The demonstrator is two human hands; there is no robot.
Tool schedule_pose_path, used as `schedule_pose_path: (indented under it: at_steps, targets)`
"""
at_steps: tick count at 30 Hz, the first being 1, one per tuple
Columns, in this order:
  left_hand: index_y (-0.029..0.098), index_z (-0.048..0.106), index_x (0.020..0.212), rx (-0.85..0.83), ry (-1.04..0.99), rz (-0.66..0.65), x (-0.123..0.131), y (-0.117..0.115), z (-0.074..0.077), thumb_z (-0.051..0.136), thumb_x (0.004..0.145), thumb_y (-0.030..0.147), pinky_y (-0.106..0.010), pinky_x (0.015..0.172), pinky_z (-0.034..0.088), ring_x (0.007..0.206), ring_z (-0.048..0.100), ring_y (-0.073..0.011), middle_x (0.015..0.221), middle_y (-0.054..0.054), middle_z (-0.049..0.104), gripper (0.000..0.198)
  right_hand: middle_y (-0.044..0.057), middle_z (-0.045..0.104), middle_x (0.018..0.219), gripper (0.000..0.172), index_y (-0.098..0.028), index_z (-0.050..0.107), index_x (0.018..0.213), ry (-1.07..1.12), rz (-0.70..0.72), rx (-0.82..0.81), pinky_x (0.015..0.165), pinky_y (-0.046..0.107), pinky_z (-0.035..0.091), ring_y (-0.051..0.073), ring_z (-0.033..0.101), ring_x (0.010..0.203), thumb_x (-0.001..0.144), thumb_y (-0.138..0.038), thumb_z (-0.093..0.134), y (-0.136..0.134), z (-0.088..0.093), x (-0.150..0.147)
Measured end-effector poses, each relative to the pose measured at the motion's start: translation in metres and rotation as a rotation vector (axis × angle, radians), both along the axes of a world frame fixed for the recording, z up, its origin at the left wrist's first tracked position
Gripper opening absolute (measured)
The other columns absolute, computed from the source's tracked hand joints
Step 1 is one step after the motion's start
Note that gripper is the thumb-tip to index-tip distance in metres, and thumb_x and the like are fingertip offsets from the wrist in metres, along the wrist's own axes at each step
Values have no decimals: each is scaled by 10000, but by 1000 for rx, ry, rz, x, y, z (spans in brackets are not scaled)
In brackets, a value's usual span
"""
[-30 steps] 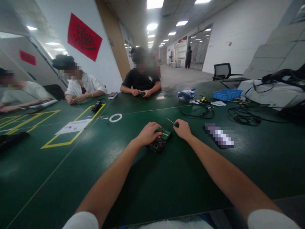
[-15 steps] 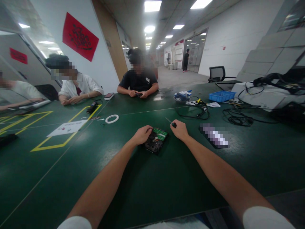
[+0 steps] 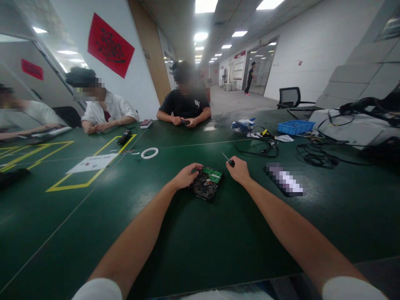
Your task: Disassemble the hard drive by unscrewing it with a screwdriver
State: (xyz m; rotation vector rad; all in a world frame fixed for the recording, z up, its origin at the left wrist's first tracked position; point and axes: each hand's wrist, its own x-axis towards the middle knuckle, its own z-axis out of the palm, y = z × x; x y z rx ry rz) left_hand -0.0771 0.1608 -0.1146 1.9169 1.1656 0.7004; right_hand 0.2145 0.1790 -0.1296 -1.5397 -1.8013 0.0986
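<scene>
A hard disk drive (image 3: 206,187) with a green circuit board on its upper part lies on the green table in front of me. My left hand (image 3: 187,176) grips its left edge, thumb and fingers at the upper left corner; the fingers' undersides are hidden. To the right of the drive, my right hand (image 3: 239,170) is closed around the dark handle of a screwdriver (image 3: 225,156). Its thin metal shaft points up and to the left, away from the drive and touching nothing.
A phone (image 3: 284,179) lies right of my right hand. Beyond it are black cables (image 3: 315,154), a blue tray (image 3: 295,127) and a bundled blue-and-white item (image 3: 242,126). A white ring (image 3: 149,153) and a paper sheet (image 3: 92,163) lie left. Several people sit across the table.
The view has turned slightly left, so the scene sits a little further right. Both hands keep their holds on the drive and screwdriver. A standing person in the background has shifted posture.
</scene>
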Motion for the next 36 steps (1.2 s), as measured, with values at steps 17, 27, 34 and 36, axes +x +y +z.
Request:
schedule_pose_path:
  at_steps: [17, 27, 34, 36]
  targets:
    - [251, 314, 1481, -29, -20, 69, 29, -21, 1, 472, 921, 162, -179, 364, 451, 456, 569, -27, 1442, -168, 517, 588, 62, 646, 945, 223, -207, 577, 989, 101, -58, 27, 808, 342, 485, 223, 617, 877, 794, -290, 645, 2, -3, -1]
    - [175, 335, 1460, -26, 2, 306, 38, -16, -5, 559, 885, 185, -202, 426, 483, 489, 590, -61, 1229, -172, 605, 617, 105, 587, 1028, 402, -177, 523, 1106, 196, -96, 110, 872, 396, 503, 247, 582, 924, 713, -174, 609, 5, -6, 0]
    - [179, 510, 1344, 242, 118, 408, 19, -3, -11, 588, 858, 171, -321, 697, 592, 661, 622, -109, 1337, -144, 482, 492, 109, 625, 1004, 288, -187, 572, 1022, 252, -49, 235, 867, 428, 534, 259, 622, 915, 736, -187, 609, 6, -6, -1]
    - [190, 558, 1299, 349, 186, 397, 11, 1, -13, 566, 879, 174, -363, 834, 576, 748, 638, -141, 1293, -117, 510, 421, 112, 636, 1004, 273, -189, 579, 1011, 259, -49, 256, 874, 437, 535, 263, 630, 919, 740, -184, 608, 5, -3, -2]
